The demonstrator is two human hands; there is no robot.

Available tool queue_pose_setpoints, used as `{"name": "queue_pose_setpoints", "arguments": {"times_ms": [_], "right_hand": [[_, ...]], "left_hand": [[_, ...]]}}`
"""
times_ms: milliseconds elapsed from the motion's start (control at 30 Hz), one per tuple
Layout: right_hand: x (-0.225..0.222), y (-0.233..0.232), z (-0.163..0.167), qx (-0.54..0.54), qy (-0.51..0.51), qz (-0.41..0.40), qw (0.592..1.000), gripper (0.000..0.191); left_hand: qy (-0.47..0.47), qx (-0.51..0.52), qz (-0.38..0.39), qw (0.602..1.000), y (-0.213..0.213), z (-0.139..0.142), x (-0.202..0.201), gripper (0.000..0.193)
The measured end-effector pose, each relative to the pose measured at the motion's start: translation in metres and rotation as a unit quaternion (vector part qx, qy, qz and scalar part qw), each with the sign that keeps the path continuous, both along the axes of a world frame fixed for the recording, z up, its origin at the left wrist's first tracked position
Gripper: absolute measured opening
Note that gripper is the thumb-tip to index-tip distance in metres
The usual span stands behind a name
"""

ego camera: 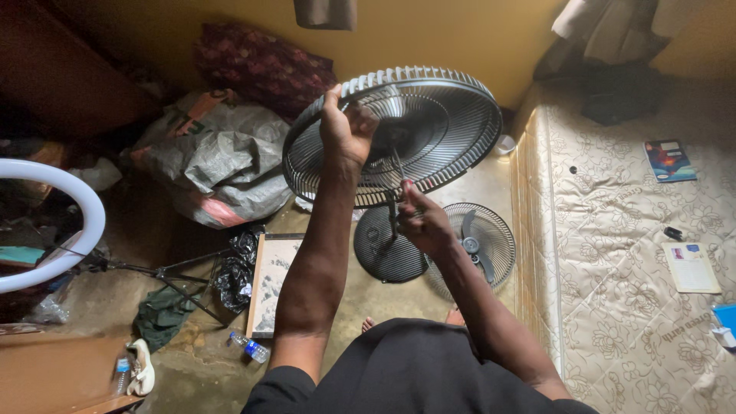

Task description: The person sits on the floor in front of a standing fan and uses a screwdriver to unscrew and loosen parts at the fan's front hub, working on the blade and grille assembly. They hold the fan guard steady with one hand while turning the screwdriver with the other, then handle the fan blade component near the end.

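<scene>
right hand [423,222] is closed around the dark neck below the fan head, fingers pinched together. left hand [345,130] is clamped on the rear guard [429,123] rim, held raised over the round base [387,249] and loose front grille [479,245] on the floor. guard judged light, springy wire; grip the rim, not the thin spokes.

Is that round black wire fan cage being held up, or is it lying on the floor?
Held up. The left hand grips the round black wire fan cage at its rim, tilted above the floor; the right hand works beneath it.
</scene>
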State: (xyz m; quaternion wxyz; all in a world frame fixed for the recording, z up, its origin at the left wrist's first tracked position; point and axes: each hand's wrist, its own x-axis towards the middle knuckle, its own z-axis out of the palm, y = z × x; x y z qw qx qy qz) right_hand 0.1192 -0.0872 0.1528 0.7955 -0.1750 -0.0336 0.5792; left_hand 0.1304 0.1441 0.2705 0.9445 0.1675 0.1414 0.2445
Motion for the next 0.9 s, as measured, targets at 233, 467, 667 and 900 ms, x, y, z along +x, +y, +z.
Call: {"name": "queue_pose_setpoints", "arguments": {"times_ms": [233, 467, 667, 900], "right_hand": [[-0.016, 0.003, 0.014, -0.358, -0.269, -0.059, 0.892, 0.035], [-0.004, 0.005, -0.006, -0.394, -0.663, -0.223, 0.596, 0.035], [0.013, 0.002, -0.009, -0.068, -0.130, -0.082, 0.986, 0.031], [-0.013, 0.013, -0.012, -0.370, -0.682, -0.238, 0.584, 0.039]], "left_hand": [[0.032, 0.001, 0.020, 0.999, 0.004, 0.000, 0.004, 0.039], [0.032, -0.006, 0.016, 0.999, 0.005, -0.004, 0.008, 0.033], [0.039, -0.009, 0.026, 0.999, 0.022, -0.006, 0.018, 0.035], [0.046, 0.006, 0.056, 0.997, 0.021, -0.010, 0.029, 0.035]]}}
